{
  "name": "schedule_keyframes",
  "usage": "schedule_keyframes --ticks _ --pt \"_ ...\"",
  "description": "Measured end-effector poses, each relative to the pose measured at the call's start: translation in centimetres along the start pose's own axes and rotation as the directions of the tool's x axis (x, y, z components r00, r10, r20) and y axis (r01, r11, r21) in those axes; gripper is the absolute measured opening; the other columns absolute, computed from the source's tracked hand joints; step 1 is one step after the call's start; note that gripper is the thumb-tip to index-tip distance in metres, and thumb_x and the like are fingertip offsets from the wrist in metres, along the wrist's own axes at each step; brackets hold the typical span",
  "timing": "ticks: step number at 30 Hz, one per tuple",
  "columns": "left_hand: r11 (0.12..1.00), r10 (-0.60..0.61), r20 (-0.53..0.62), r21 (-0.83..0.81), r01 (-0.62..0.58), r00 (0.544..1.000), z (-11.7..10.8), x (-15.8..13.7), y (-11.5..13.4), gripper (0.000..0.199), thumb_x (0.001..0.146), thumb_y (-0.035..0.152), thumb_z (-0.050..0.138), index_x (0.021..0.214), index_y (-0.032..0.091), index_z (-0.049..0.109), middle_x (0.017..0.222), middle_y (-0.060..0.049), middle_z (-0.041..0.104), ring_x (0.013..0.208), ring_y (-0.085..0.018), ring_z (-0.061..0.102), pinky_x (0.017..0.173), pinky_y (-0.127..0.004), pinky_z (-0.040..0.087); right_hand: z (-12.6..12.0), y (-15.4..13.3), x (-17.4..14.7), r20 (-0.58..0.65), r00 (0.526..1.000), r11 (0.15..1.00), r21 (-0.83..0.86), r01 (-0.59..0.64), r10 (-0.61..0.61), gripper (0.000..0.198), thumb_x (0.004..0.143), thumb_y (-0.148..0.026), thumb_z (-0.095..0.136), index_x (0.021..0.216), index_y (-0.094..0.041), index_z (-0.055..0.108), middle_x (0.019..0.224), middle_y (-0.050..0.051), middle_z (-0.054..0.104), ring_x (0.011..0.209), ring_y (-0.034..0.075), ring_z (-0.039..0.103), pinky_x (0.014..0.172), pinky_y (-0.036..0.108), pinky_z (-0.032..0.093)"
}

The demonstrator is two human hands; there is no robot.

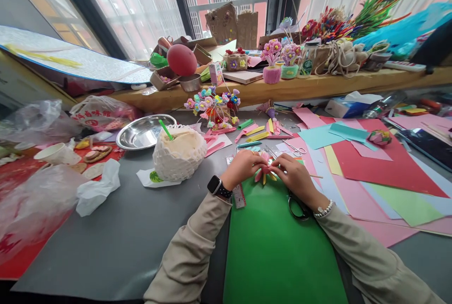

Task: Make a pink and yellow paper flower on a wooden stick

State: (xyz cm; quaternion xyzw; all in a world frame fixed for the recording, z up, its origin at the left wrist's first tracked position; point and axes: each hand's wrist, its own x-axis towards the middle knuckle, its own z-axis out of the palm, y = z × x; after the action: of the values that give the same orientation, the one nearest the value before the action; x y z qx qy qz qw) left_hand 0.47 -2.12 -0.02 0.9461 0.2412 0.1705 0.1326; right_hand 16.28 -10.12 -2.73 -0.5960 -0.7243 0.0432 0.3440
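Observation:
My left hand [243, 168] and my right hand [292, 172] meet over the far part of a green mat [282, 247]. Between them is a folded paper flower [264, 175] with pink and yellow petals, and the fingers of both hands are closed on it. My fingers hide part of the flower. Black-handled scissors [298, 209] lie beneath my right wrist. A small ruler [239, 196] rests at the mat's left edge by my left wrist. Just beyond my hands lie silver scissors [295, 147] and several folded paper strips [257, 137].
On the left stand a coconut [180, 153] in white foam netting with a green straw, and a metal plate [136, 135]. Coloured paper sheets [384, 162] spread over the right side, near a phone [429, 143]. Crafted flowers [213, 106] stand before a crowded wooden ledge [247, 91].

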Motion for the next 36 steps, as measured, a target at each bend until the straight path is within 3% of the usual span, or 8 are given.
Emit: schedule_keyframes --ticks 7,13,17,22,30,36 --pt "1.000 -0.001 -0.022 -0.001 0.001 1.000 0.0 0.0 0.0 0.015 0.077 0.020 0.053 0.083 0.020 0.067 0.078 -0.002 0.066 0.073 -0.014 0.057 0.070 -0.026 0.039 -0.5 0.7 0.3 0.065 0.998 0.992 0.128 -0.024 0.016 0.024 0.083 -0.036 0.044 0.077 -0.020 0.061 0.076 0.004 0.059 0.059 0.013 0.052 0.053 0.026 0.040" --pt "1.000 0.019 -0.036 0.012 -0.019 0.999 0.2 0.0 -0.3 0.016 0.076 0.018 0.054 0.086 0.021 0.067 0.078 -0.002 0.066 0.073 -0.014 0.058 0.070 -0.027 0.039 -1.1 1.1 0.7 0.148 0.987 0.973 0.206 -0.100 0.070 0.022 0.082 -0.030 0.046 0.077 -0.018 0.063 0.075 0.005 0.060 0.069 0.015 0.055 0.061 0.027 0.043" --pt "1.000 0.008 -0.043 0.012 -0.008 0.999 0.2 0.0 -0.3 0.017 0.076 0.018 0.054 0.086 0.020 0.067 0.076 -0.002 0.066 0.071 -0.015 0.058 0.068 -0.027 0.039 -1.2 1.2 0.7 0.186 0.982 0.974 0.209 -0.083 0.044 0.017 0.078 -0.030 0.052 0.082 -0.018 0.063 0.076 0.004 0.059 0.061 0.013 0.053 0.054 0.025 0.043" --pt "1.000 -0.016 -0.034 -0.015 0.016 0.999 -0.1 -0.1 -0.3 0.018 0.077 0.017 0.052 0.087 0.019 0.067 0.079 -0.003 0.066 0.072 -0.015 0.058 0.068 -0.027 0.040 -0.8 1.1 0.5 0.125 0.992 0.990 0.131 -0.044 0.028 0.015 0.080 -0.028 0.050 0.080 -0.019 0.063 0.075 0.004 0.058 0.056 0.012 0.051 0.053 0.026 0.041" --pt "0.986 -0.116 -0.019 -0.121 0.112 0.993 -0.3 -0.4 -0.1 0.023 0.077 0.014 0.050 0.093 0.020 0.065 0.089 -0.003 0.065 0.080 -0.014 0.058 0.070 -0.024 0.043 -0.2 0.2 0.0 0.004 0.997 0.994 -0.076 0.072 -0.072 0.018 0.083 -0.025 0.045 0.084 -0.017 0.061 0.078 0.006 0.058 0.070 0.017 0.054 0.060 0.027 0.041" --pt "0.989 -0.101 -0.051 -0.115 0.094 0.994 0.0 -0.3 0.0 0.026 0.074 0.007 0.050 0.088 0.021 0.067 0.084 -0.001 0.067 0.078 -0.014 0.059 0.072 -0.023 0.043 -0.2 0.3 0.0 0.010 0.999 0.999 -0.003 0.032 -0.032 0.021 0.084 -0.030 0.044 0.084 -0.018 0.062 0.080 0.005 0.058 0.071 0.016 0.055 0.061 0.026 0.042"
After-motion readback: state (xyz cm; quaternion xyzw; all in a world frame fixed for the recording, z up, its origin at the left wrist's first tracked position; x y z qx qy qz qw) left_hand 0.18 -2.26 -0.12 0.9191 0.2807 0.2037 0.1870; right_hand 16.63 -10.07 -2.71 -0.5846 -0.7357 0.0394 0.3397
